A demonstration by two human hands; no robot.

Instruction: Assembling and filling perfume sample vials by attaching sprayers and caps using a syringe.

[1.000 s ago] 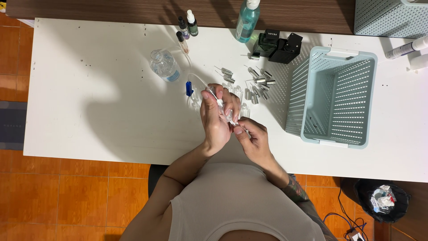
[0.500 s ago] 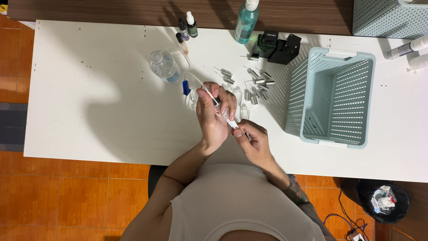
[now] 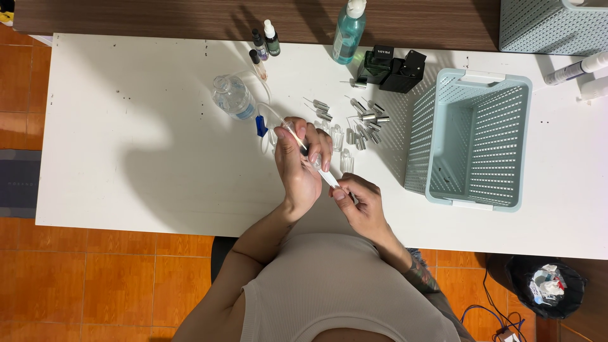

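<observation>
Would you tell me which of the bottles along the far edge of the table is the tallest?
The teal pump bottle with the white top; it stands well above the three small dropper bottles grouped to its left and the two black boxes to its right.

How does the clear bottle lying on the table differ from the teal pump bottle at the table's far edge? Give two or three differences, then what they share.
The clear bottle lies on its side; the teal pump bottle stands upright. The clear bottle looks colourless, the teal pump bottle is blue-green with a white pump head. The clear bottle is nearer the left hand than the teal pump bottle. Both sit on the white table, untouched.
</observation>
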